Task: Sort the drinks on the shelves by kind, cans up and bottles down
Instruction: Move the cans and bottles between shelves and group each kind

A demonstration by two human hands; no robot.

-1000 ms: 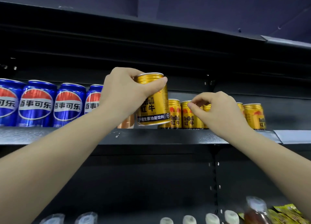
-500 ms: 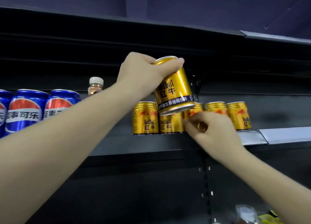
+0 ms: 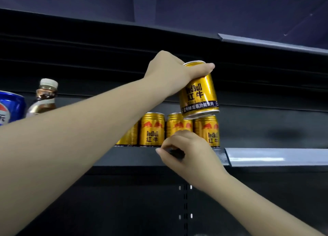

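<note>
My left hand (image 3: 168, 72) grips a gold Red Bull can (image 3: 199, 94) by its top and holds it tilted above the row of gold cans (image 3: 152, 129) on the upper shelf (image 3: 266, 158). Its base hovers over the rightmost cans of that row. My right hand (image 3: 188, 150) is curled in front of the shelf's edge, below the row, and holds nothing I can see. At the far left of the same shelf stand a brown bottle with a pale cap (image 3: 44, 97) and a blue Pepsi can (image 3: 9, 108).
The upper shelf is bare to the right of the gold cans. A dark overhang (image 3: 266, 44) runs close above the held can. Below the shelf is a dark back panel with a slotted upright (image 3: 185, 209).
My left hand has carried the gold can up and to the right, over the end of the row. My right hand has dropped from the cans to the shelf edge.
</note>
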